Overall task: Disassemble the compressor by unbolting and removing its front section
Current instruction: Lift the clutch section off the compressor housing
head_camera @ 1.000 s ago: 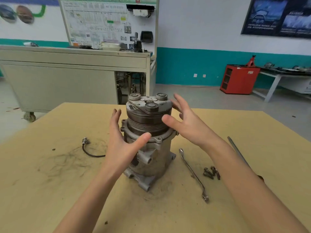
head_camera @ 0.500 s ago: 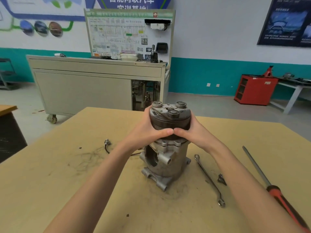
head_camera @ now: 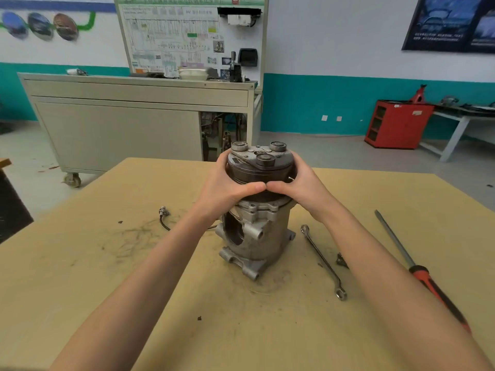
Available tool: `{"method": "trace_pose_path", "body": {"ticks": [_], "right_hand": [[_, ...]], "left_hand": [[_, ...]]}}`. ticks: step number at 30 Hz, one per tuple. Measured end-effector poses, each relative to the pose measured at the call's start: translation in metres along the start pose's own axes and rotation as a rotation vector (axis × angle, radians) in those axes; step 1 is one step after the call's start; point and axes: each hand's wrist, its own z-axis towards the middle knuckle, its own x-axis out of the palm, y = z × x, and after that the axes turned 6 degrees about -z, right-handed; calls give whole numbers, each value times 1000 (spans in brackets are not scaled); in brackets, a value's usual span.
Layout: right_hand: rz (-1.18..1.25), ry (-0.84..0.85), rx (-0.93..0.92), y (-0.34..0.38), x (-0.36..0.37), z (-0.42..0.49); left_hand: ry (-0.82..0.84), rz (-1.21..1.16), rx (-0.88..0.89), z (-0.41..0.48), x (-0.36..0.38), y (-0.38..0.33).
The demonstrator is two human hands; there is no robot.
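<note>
The grey metal compressor body (head_camera: 257, 236) stands upright in the middle of the wooden table (head_camera: 80, 277). On top sits its dark round front section (head_camera: 258, 167) with the pulley and three round bosses. My left hand (head_camera: 227, 188) grips the front section from the left and my right hand (head_camera: 300, 186) grips it from the right. The two thumbs meet at the front of it. A gap shows between the front section's flange and the body on the left side.
A ring spanner (head_camera: 322, 261) lies right of the compressor, with loose bolts (head_camera: 341, 261) beside it, partly behind my right forearm. A long red-handled screwdriver (head_camera: 417, 269) lies at the far right. A short black cable with a plug (head_camera: 163, 216) lies on the left.
A second ago both hands were open beside the compressor. They closed round the front section, which has risen slightly from the body since half a second ago.
</note>
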Motion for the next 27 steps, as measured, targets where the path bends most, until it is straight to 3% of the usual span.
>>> {"method": "trace_pose_path", "body": {"ticks": [13, 18, 21, 24, 27], "right_hand": [[14, -17, -9, 5, 0, -6], [-12, -121, -12, 8, 8, -25], [-44, -20, -7, 7, -7, -35], [-317, 54, 62, -9, -33, -44], [-382, 249, 140, -30, -34, -53]], "left_hand": [[25, -54, 35, -1, 3, -2], [222, -17, -11, 5, -6, -7], [371, 117, -23, 9, -16, -21], [324, 228, 50, 14, -27, -58], [430, 554, 183, 25, -15, -104]]}}
